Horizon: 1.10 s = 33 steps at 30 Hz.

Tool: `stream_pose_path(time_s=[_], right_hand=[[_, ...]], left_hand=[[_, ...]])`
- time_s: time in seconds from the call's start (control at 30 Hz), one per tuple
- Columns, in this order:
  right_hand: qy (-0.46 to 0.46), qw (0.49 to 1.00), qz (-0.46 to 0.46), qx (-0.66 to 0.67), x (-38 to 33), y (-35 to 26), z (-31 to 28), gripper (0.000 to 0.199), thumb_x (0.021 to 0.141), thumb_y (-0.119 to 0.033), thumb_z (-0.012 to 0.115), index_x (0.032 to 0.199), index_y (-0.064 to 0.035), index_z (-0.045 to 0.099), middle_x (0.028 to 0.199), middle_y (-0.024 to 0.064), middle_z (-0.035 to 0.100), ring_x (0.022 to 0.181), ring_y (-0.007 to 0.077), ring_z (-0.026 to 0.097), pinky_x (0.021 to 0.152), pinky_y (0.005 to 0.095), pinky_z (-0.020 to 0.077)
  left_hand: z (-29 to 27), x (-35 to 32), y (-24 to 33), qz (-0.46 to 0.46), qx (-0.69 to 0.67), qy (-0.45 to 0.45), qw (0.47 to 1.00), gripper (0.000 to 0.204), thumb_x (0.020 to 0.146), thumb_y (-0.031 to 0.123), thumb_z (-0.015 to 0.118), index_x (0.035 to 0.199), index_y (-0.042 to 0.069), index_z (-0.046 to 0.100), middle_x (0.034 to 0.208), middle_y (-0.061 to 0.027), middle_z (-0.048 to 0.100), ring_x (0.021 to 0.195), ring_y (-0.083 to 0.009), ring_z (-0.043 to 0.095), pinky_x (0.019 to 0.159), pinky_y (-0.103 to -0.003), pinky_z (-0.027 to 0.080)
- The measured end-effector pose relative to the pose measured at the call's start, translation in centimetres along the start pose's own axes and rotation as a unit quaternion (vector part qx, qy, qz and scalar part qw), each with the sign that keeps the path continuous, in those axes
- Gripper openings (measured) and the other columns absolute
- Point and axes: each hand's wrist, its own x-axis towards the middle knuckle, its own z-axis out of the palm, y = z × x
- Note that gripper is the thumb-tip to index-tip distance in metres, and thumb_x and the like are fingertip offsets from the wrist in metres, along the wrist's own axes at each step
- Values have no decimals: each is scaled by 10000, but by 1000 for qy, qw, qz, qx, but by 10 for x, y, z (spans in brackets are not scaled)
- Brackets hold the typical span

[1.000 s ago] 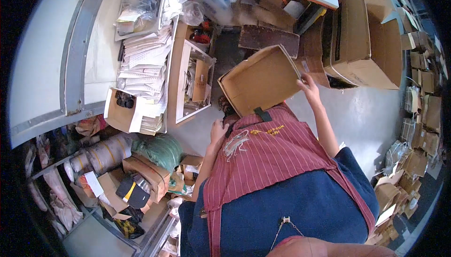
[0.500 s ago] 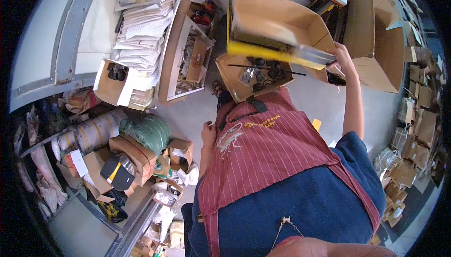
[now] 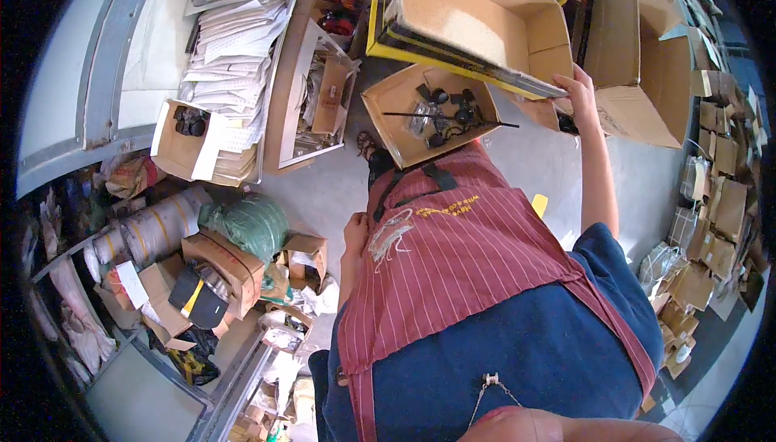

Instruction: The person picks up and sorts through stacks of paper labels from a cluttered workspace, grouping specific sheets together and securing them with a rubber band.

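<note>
Black-and-yellow cardboard box (image 3: 477, 9) tilts at twelve to one o'clock, its four-o'clock corner pinched by the right hand (image 3: 580, 101). The left hand (image 3: 356, 234) curls at the striped apron's (image 3: 461, 280) ten-o'clock edge; its grip I cannot tell. Yellow lettering (image 3: 457, 206) crosses the apron's chest.

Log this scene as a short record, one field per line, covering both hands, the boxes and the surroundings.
Right hand: grips the yellow-edged box by its near right corner
Left hand: beside the apron; no held thing visible
Yellow-edged box: open, brown cardboard inside
Lower box: open, in front of the apron, holding black parts
Black rod: lies across the lower box, right end past its edge
Left side: paper stack, green bundle
</note>
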Motion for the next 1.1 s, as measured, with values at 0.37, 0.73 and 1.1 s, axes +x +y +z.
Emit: stream_pose_path(time_s=[0.37,0.73,1.1], right_hand=[[105,880,-169,-432,-8,59,40,557,950,-366,605,1437,-126,481,1002,248,697,885,431,676,747,505,529],[61,867,-217,-445,-13,101,81,514,876,-69,595,1382,-21,518,1115,240,680,1012,430,636,867,495,529],[156,814,-101,-550,-3,94,85,632,784,-26,580,1398,-170,559,828,197,695,814,406,678,738,506,543]], left_hand=[[-14,12,0,22,36,43,998,299,977,304,547,1081,68,698,962,-202,722,938,-382,696,818,-438,530],[-116,40,72,61,13,100,993,368,903,248,651,1206,40,622,1176,-216,655,1069,-386,634,941,-434,503],[-323,116,256,314,-35,32,948,251,998,90,573,1225,45,668,1102,-71,726,972,-134,679,811,-286,536]])
